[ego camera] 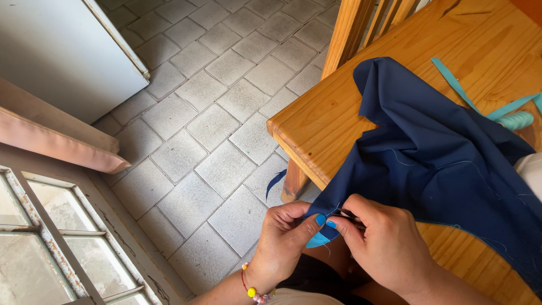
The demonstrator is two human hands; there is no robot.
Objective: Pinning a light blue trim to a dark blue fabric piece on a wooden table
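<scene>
A dark navy piece of fabric (440, 152) lies draped over a wooden table (333, 121), and its lower corner hangs off the edge. My left hand (285, 240) pinches that corner between thumb and fingers. My right hand (384, 245) grips the same corner right beside it and holds a thin dark tool or needle (351, 215) against the cloth. A light blue edge (317, 239) shows under the corner. Pale stitching lines run across the fabric. A beaded bracelet (252, 290) circles my left wrist.
A teal ribbon or strap (457, 85) and a spool of teal thread (515, 120) lie on the table behind the fabric. A wooden chair (361, 25) stands at the table's far side. Grey paving stones (214, 113), a white appliance (62, 51) and a window frame (51, 237) fill the left.
</scene>
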